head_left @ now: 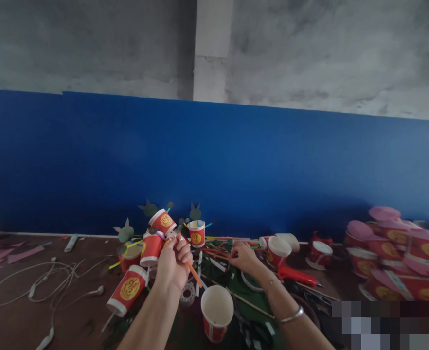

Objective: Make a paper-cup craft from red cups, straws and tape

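My left hand [177, 257] is closed, with an orange stick [195, 275] slanting out of it toward the rim of a white-lined red paper cup [217, 306]. That cup stands upright in front of me. My right hand [244, 255] reaches forward, fingers bent down at a pile of thin coloured sticks [217, 253]; whatever its fingertips pinch is hidden. Red cups with gold prints cluster around my left hand, including a tilted cup [129, 288] with a pale stick through it. An upright cup [197, 234] behind carries a green rabbit-eared cutout [195, 212].
A red-handled tool [298, 275] and another cup [278, 252] lie beside my right forearm. Black scissors [249, 326] and a tape roll [187, 294] are near the front cup. Pink-topped cups [397, 250] are stacked right; white earphone cables [41, 287] spread left. A blue panel [214, 165] stands behind.
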A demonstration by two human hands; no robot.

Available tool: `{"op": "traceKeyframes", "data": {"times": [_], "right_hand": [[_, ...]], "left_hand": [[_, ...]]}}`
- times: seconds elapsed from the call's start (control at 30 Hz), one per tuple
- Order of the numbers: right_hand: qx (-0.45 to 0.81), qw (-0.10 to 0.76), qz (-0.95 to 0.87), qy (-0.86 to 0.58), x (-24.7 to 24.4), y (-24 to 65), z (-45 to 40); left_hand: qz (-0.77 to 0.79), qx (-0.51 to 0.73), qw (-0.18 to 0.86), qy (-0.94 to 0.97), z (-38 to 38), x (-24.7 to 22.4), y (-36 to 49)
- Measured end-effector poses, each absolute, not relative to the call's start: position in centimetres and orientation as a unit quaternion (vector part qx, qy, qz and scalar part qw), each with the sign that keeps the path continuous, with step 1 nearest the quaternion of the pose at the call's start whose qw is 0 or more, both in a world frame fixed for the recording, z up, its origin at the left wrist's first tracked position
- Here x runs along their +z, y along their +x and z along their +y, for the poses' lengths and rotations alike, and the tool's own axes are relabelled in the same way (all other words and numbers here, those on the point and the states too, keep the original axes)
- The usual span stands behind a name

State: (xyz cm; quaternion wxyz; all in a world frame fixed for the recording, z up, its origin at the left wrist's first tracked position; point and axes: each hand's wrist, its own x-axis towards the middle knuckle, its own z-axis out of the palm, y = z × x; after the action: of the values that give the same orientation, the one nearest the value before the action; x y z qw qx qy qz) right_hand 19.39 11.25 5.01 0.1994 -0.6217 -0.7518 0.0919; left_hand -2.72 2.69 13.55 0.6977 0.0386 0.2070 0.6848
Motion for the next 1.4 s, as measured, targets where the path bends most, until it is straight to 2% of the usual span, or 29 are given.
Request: {"op": "traceKeyframes", "data": {"times": [0.23,0.37,0.6,0.8,1.03,1.23,1.4], "right_hand": [[0.183,0.272,-0.754,-0.569,5.6,22.5,10.1],[0.225,0.283,-0.741,-0.566,5.4,23.5,9.4],[0.2,0.294,-0.725,-0.591,4.2,23.0,9.6],[0.137,0.26,-0.697,-0.655,3.4,23.3,11.0],[0.167,0.172,-0.741,-0.628,3.8,22.7,11.6],[0.113,0.119,-0.723,-0.671,3.8,23.0,12.5],[0.019,0.141,-0.708,-0.692,3.9,23.3,14.2]], "left_hand": [[0.203,0.683,0.701,0.036,2.5,13.7,-2.8],[0.207,0.682,0.7,0.035,2.6,13.7,-2.7],[0.208,0.684,0.699,0.035,2.6,13.7,-2.7],[0.209,0.685,0.697,0.033,2.8,13.8,-3.0],[0.208,0.686,0.697,0.031,2.5,14.0,-3.0],[0.215,0.684,0.697,0.026,2.5,14.4,-3.2],[0.219,0.689,0.691,0.026,2.3,14.5,-3.3]]}}
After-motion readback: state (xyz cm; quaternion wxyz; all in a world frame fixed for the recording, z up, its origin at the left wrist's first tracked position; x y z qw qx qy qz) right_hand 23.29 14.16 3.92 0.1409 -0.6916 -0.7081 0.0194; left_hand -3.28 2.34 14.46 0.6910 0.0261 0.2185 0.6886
